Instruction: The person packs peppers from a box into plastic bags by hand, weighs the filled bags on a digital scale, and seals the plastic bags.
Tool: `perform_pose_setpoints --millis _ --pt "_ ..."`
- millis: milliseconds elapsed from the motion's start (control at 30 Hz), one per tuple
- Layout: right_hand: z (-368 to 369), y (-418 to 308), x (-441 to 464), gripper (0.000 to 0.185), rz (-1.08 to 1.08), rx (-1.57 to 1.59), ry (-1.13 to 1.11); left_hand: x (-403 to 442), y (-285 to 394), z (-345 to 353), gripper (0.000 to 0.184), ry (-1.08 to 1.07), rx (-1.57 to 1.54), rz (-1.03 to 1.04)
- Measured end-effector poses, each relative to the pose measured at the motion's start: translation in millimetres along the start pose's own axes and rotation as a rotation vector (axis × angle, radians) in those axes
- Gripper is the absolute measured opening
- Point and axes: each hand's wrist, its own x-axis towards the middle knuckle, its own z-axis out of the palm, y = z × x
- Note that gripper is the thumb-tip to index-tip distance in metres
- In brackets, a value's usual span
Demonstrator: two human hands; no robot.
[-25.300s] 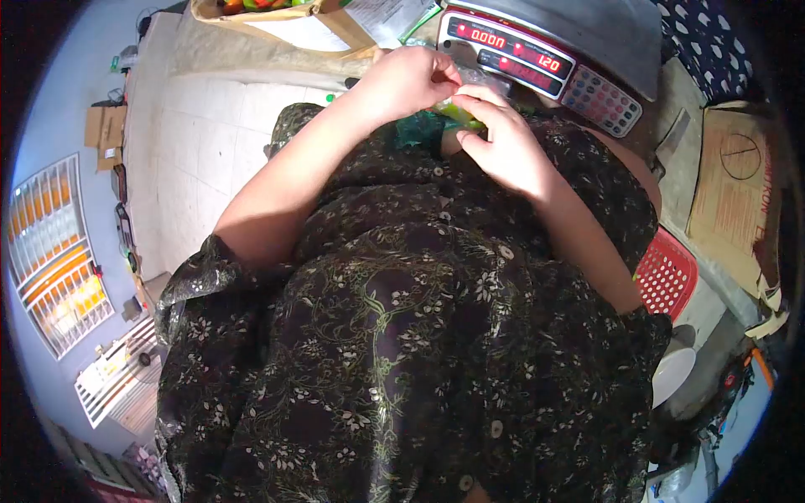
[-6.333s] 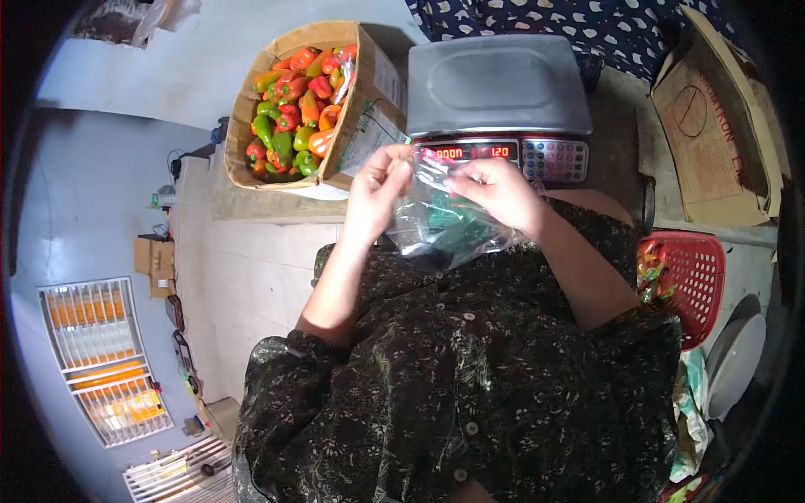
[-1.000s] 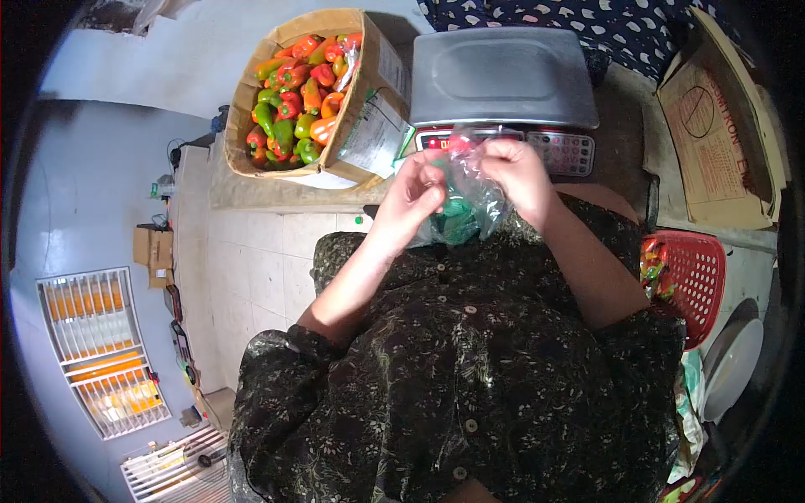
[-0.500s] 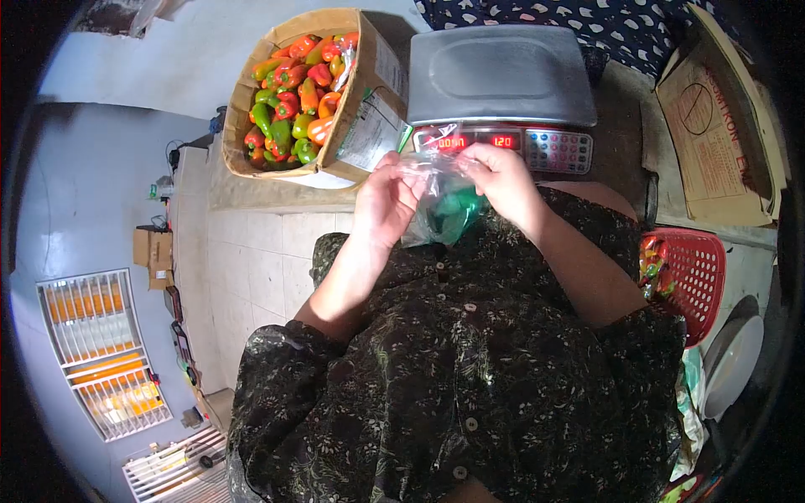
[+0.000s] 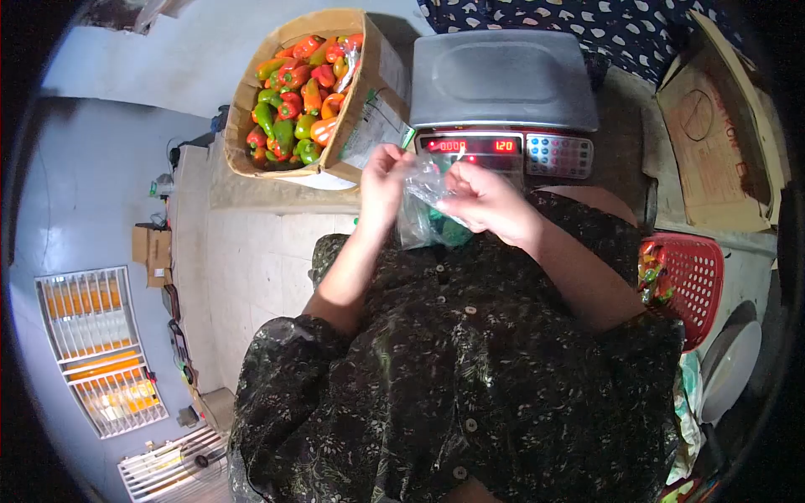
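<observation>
Between my hands, just in front of my body, hangs a clear plastic bag point(image 5: 413, 220) with something green showing at its lower part. My left hand point(image 5: 384, 186) pinches the bag's upper left edge. On the other side, my right hand point(image 5: 490, 205) has its fingers closed on the bag's upper right part. Right behind the bag is a digital scale point(image 5: 503, 80) with a grey platform and a lit red display reading 1.20 on one side. A cardboard box point(image 5: 362, 105) full of red, orange and green peppers point(image 5: 295, 101) stands to the left of the scale.
At the right, a red perforated basket point(image 5: 692, 285) holds some peppers, with a white round basin point(image 5: 729, 369) below it. An open cardboard carton point(image 5: 704, 142) leans at the upper right. Dark patterned cloth point(image 5: 579, 21) lies behind the scale. Barred windows point(image 5: 105, 348) are at the left.
My right hand has moved down and slightly left, turning over the bag's top. My left hand stays near the same spot, its fingers now more curled. The bag's mouth is more bunched.
</observation>
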Motion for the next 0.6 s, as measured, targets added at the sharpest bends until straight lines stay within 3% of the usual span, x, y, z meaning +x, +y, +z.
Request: perform_pose_setpoints --millis 33,67,100,167,200,233,300,333,400,433,500,533,600 --pt "12.7 4.7 6.0 0.015 -0.28 -0.385 0.117 -4.4 22.3 8.7 0.005 0.01 -0.242 -0.151" --pt "11.3 -2.0 -1.9 0.013 -0.14 -0.541 0.22 -7.7 23.4 5.2 0.008 -0.061 -0.426 -0.26" --pt "5.1 2.0 0.0 0.012 -0.158 -0.561 0.268 -11.1 24.1 1.2 0.012 -0.128 -0.61 -0.37" --pt "-15.8 11.3 11.9 0.011 -0.195 -0.603 0.358 -22.5 25.6 1.9 0.016 -0.456 -0.842 -0.39" --pt "-19.5 3.1 14.6 0.012 -0.085 -0.393 0.415 -25.3 27.9 2.4 0.018 -0.622 -0.956 -0.391" --pt "-24.6 -14.0 10.4 0.013 0.093 -0.177 0.431 -26.0 34.3 9.2 0.018 -0.535 -0.645 -0.32" --pt "-23.9 -14.8 13.3 0.014 -0.013 0.23 0.402 -27.4 48.0 29.2 0.018 -0.335 -0.03 -0.173" --pt "-20.4 -14.2 12.5 0.014 0.008 0.329 0.351 -18.9 23.2 25.6 0.013 -0.315 0.02 -0.048" --pt "-8.7 -11.3 3.8 0.013 0.051 0.529 0.254 1.6 -10.5 1.6 0.01 -0.15 0.09 -0.025" --pt "-3.8 -13.8 0.0 0.015 0.093 0.584 0.069 8.5 -13.1 -7.2 0.009 -0.07 0.125 -0.015" --pt "-4.0 -1.1 0.8 0.02 0.192 0.261 -0.065 9.0 -10.0 -8.5 0.003 -0.043 -0.202 -0.133" --pt "5.7 -6.4 3.1 0.022 0.117 -0.091 0.015 2.8 1.9 0.5 0.003 -0.008 -0.397 -0.201" --pt "-9.8 9.1 10.0 0.02 0.038 -0.442 0.161 -8.5 10.8 -0.6 0.013 -0.043 -0.676 -0.366"
